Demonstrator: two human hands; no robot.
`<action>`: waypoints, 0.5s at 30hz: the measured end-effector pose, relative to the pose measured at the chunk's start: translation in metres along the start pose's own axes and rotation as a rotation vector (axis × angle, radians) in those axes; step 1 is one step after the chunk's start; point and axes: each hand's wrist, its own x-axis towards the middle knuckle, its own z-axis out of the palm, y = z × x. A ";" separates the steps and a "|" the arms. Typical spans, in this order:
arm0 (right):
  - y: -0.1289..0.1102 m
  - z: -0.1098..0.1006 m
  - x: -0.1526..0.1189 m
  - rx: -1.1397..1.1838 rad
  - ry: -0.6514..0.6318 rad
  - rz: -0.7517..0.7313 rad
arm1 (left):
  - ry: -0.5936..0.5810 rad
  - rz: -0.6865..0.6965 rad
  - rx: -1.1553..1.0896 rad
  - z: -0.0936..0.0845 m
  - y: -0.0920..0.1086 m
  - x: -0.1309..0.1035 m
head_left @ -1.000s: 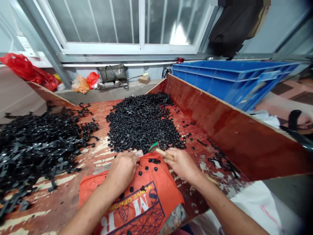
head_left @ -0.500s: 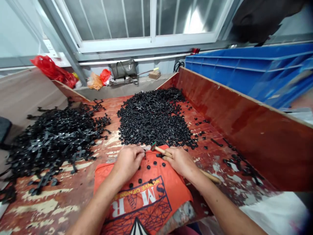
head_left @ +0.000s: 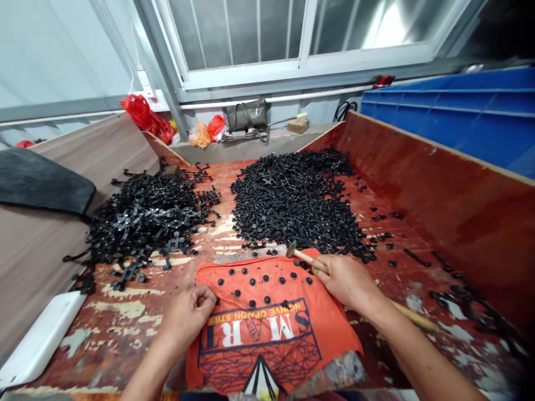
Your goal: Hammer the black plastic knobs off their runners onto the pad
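An orange printed cloth [head_left: 267, 328] lies at the table's front with several small round black pieces [head_left: 252, 282] spread over its upper half. My left hand [head_left: 194, 309] is at the cloth's left edge, fingers curled and pinched together beside a black piece; what they hold, if anything, is too small to name. My right hand [head_left: 345, 278] is closed around the wooden handle of a small hammer [head_left: 307, 258], its head over the cloth's upper right edge. Beyond the cloth is a large pile of small black parts [head_left: 288, 200].
Another pile of longer black parts [head_left: 146, 217] sits at the left. A red-brown board [head_left: 438, 211] walls the right side, with a blue crate [head_left: 455, 117] behind. A white case [head_left: 44, 337] lies at the front left; loose black parts dot the right side.
My left hand has moved from the cloth's top edge to its left edge, uncovering more black pieces. My right hand still holds the hammer. The camera view has turned left.
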 end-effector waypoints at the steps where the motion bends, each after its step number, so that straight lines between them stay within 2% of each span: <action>1: -0.001 -0.001 0.000 0.000 -0.004 0.002 | 0.020 -0.001 0.054 0.000 0.002 -0.002; 3: -0.001 -0.001 -0.001 0.010 -0.007 0.004 | 0.149 0.051 0.151 0.000 0.006 -0.010; 5: 0.000 0.000 -0.001 0.031 -0.007 0.007 | 0.319 0.200 0.209 0.005 0.009 -0.027; 6: 0.001 0.001 -0.001 0.043 -0.009 0.008 | 0.362 0.310 0.214 0.009 0.010 -0.037; 8: 0.004 0.004 -0.001 0.062 -0.013 0.007 | 0.318 0.541 0.213 0.019 0.011 -0.056; 10: 0.006 0.006 -0.001 0.070 -0.009 0.002 | 0.197 0.709 0.217 0.026 0.008 -0.071; 12: 0.008 0.009 -0.001 0.076 -0.004 -0.006 | 0.115 0.786 0.205 0.030 0.004 -0.079; 15: 0.010 0.012 0.000 0.095 -0.013 -0.007 | 0.056 0.792 0.165 0.032 -0.003 -0.083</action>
